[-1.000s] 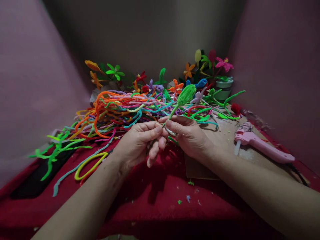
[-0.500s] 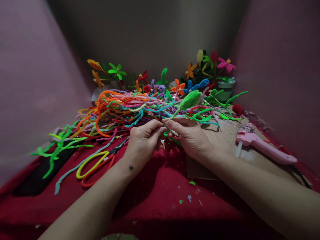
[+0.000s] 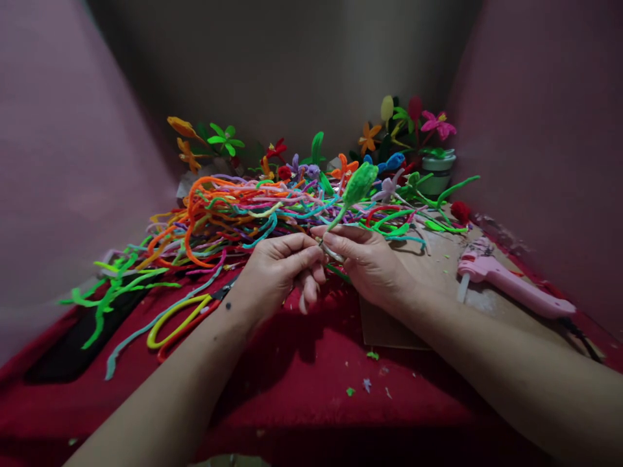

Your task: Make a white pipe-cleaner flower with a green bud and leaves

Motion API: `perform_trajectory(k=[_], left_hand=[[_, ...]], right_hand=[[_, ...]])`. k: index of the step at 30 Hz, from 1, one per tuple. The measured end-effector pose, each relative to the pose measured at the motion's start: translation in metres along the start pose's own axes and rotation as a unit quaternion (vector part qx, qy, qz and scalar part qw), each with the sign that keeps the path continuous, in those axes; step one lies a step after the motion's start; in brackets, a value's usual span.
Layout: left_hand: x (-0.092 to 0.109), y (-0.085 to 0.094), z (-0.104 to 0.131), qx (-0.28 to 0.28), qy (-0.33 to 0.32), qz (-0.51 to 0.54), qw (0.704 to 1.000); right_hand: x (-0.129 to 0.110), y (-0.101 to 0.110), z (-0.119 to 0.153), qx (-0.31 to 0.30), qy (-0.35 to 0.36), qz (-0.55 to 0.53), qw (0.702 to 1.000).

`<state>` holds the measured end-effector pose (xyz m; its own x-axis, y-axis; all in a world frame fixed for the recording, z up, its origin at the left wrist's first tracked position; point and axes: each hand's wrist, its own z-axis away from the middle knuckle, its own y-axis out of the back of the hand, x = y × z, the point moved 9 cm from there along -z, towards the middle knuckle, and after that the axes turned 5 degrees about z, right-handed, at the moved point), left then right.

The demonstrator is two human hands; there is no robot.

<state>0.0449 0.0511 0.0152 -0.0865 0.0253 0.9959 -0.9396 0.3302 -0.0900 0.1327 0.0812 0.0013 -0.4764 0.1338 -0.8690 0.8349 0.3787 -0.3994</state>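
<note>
A green pipe-cleaner flower bud (image 3: 360, 184) on a thin green stem stands up from my fingers, leaning slightly right. My right hand (image 3: 372, 263) is closed, thumb and forefinger pinching the lower stem. Against it, my left hand (image 3: 285, 266) pinches at the stem's bottom end, its other fingers curled loosely below. A short pale piece shows under my right thumb; what it is I cannot make out. Beside my left wrist lie scissors (image 3: 180, 318) with yellow and red handles, partly covered by the forearm.
Behind my hands is a heap of coloured pipe cleaners (image 3: 233, 214). Finished flowers and a small pot (image 3: 438, 172) stand at the back. A pink glue gun (image 3: 516, 282) rests on cardboard (image 3: 389, 327) at right. Green scraps dot the red cloth (image 3: 302, 389); a black flat object (image 3: 68, 357) lies left.
The bud has swung left and stands more upright. My left hand has turned, so its lower fingers show, and its forearm covers more of the scissors. My right hand has hardly moved.
</note>
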Motion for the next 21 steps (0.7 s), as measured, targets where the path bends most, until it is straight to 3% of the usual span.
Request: perform_trajectory(k=[5, 9, 11, 14, 17, 19, 21], left_hand=[[-0.007, -0.006, 0.002, -0.086, 0.043, 0.072, 0.993], [-0.009, -0.01, 0.003, -0.122, 0.068, 0.092, 0.986], [-0.007, -0.008, 0.001, -0.092, 0.056, 0.064, 0.992], [0.004, 0.004, -0.001, 0.015, -0.022, -0.066, 0.997], [0.021, 0.011, 0.004, 0.116, -0.129, -0.219, 0.96], [0.024, 0.012, 0.007, 0.139, -0.155, -0.247, 0.946], [0.022, 0.014, 0.007, 0.143, -0.144, -0.219, 0.954]], right_hand=[[-0.006, -0.01, 0.003, -0.048, 0.009, -0.004, 0.999], [-0.011, -0.013, 0.004, -0.041, 0.012, -0.004, 0.999], [-0.009, -0.01, 0.004, -0.017, 0.007, 0.0, 1.0], [-0.006, -0.001, 0.004, 0.027, 0.008, 0.014, 1.0], [-0.003, 0.004, 0.005, 0.044, 0.004, 0.038, 0.998], [-0.001, 0.001, 0.005, 0.026, -0.003, 0.05, 0.998], [-0.001, -0.003, 0.004, 0.002, -0.006, 0.052, 0.999]])
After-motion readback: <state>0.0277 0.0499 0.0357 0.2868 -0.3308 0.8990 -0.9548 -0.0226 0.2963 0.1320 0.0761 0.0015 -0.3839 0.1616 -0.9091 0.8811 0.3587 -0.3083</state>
